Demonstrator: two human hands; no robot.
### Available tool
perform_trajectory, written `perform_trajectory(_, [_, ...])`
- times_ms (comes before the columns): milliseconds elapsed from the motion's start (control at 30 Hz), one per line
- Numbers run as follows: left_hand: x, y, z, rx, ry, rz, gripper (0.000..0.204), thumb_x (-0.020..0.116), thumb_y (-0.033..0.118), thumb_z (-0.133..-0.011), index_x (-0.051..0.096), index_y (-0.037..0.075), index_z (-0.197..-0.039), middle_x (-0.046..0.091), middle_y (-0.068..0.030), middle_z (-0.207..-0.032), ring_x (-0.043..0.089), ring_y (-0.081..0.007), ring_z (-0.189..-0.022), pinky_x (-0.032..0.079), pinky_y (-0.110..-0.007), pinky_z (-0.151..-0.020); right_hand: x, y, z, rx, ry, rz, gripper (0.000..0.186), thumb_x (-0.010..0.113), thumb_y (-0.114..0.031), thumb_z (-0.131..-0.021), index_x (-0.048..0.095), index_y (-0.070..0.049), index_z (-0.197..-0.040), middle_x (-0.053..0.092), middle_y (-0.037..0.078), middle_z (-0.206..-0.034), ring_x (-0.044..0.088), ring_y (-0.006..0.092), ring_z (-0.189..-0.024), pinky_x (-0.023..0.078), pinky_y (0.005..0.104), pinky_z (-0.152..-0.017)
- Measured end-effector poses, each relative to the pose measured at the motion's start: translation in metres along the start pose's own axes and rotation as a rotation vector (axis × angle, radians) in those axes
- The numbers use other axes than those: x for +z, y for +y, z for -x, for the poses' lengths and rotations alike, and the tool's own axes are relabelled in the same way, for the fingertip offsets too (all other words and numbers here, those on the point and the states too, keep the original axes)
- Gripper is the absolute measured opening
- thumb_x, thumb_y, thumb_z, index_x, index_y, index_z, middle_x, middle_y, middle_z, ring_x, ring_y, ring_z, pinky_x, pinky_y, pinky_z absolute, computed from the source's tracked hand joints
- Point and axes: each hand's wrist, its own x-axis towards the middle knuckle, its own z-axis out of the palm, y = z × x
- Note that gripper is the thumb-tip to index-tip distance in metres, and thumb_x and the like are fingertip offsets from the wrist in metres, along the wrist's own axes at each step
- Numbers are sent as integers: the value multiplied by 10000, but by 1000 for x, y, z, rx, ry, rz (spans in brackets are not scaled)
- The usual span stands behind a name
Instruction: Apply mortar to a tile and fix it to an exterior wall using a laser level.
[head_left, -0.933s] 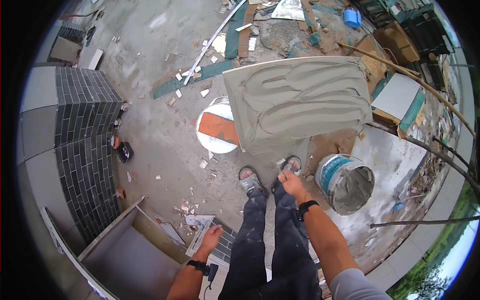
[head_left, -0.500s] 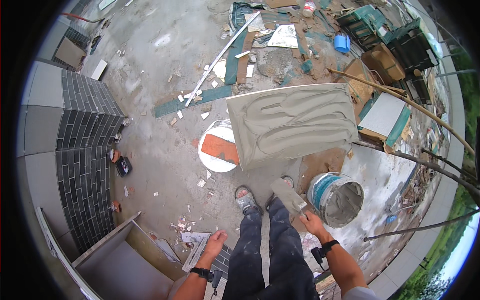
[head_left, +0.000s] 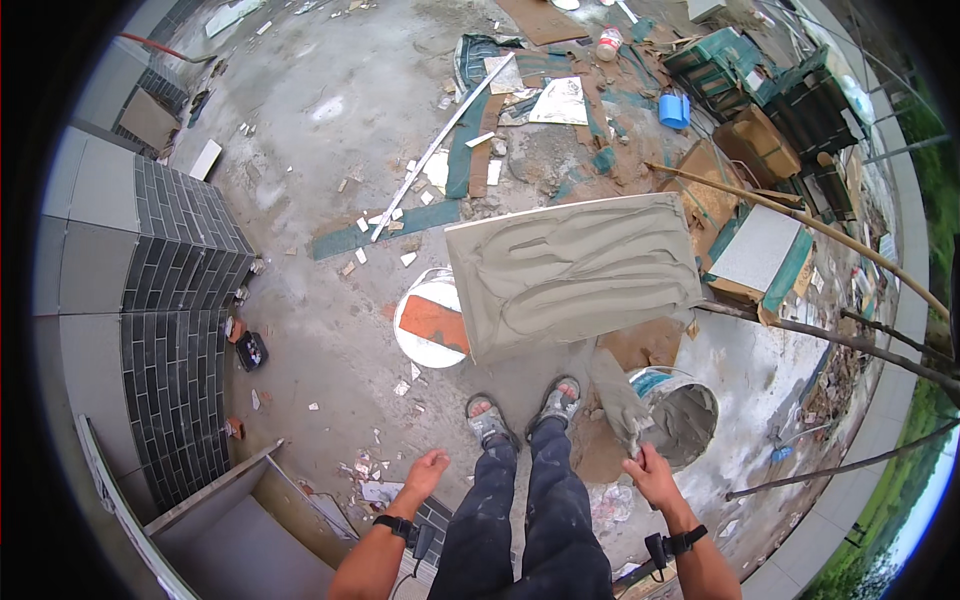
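My right hand (head_left: 653,474) grips the handle of a flat plastering trowel (head_left: 619,404). Grey mortar coats its long blade, which points away from me just left of the mortar bucket (head_left: 655,383) and partly overlaps its rim. My left hand (head_left: 427,472) hangs by my left leg with fingers loosely curled together and nothing visible in them. Beyond my feet lies a large tile or board (head_left: 575,265), its upper face spread with grey mortar in wavy ridges. Its left end overlaps a white bucket (head_left: 432,352) topped by an orange-red block (head_left: 433,323).
A brick-patterned wall (head_left: 175,370) stands at left. A long wooden pole (head_left: 800,220) and dark branches (head_left: 860,352) cross the right side. Cartons (head_left: 758,140), a blue container (head_left: 674,111), a white strip (head_left: 440,150) and tile scraps litter the far floor.
My right hand has carried the trowel rightward, from above my right leg to beside the mortar bucket. My right foot shows more fully. My left hand stays low on the left.
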Motion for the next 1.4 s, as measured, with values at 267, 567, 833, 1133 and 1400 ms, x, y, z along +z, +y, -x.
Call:
perform_trajectory(267, [7,-15,11,38,-15,88,406,606,298,-930,604,41,-1245,681,-117,-1095,617,-186,-1014,462,-312,-914,27,-235,-181,-432,-37,519,364,508,-342,-945,501,1,-1067,672,254,-917,623,461,-909,476,538,-798])
perform_trajectory(567, [-24,-114,35,-55,145,375,318,606,187,-948,596,-3,-1202,658,-71,-1006,616,-149,-952,489,-271,-854,133,-301,-265,-439,-147,593,394,492,-336,-959,520,7,-1150,675,230,-933,665,401,-807,511,505,-718])
perform_trajectory(833, [-37,-139,62,-215,230,491,288,594,136,-916,619,-13,-1161,677,-67,-969,638,-153,-869,521,-280,-788,98,-259,-187,110,-389,-595,296,522,-384,-972,504,-102,-1058,527,26,-678,463,127,-470,411,299,-425])
perform_trajectory(1133, [-3,-87,52,-86,131,525,311,602,205,-929,630,20,-1177,687,-64,-980,629,-135,-922,481,-265,-849,106,-249,-212,254,-522,-1152,340,521,-452,-973,540,-118,-1030,543,19,-681,482,123,-499,428,287,-466])
perform_trajectory(1400, [1,-68,55,-64,133,446,339,635,202,-910,623,19,-1196,688,-63,-998,619,-117,-922,474,-263,-856,67,-248,-202,232,-526,-799,323,518,-428,-975,506,-106,-1002,538,37,-678,465,128,-460,409,294,-417])
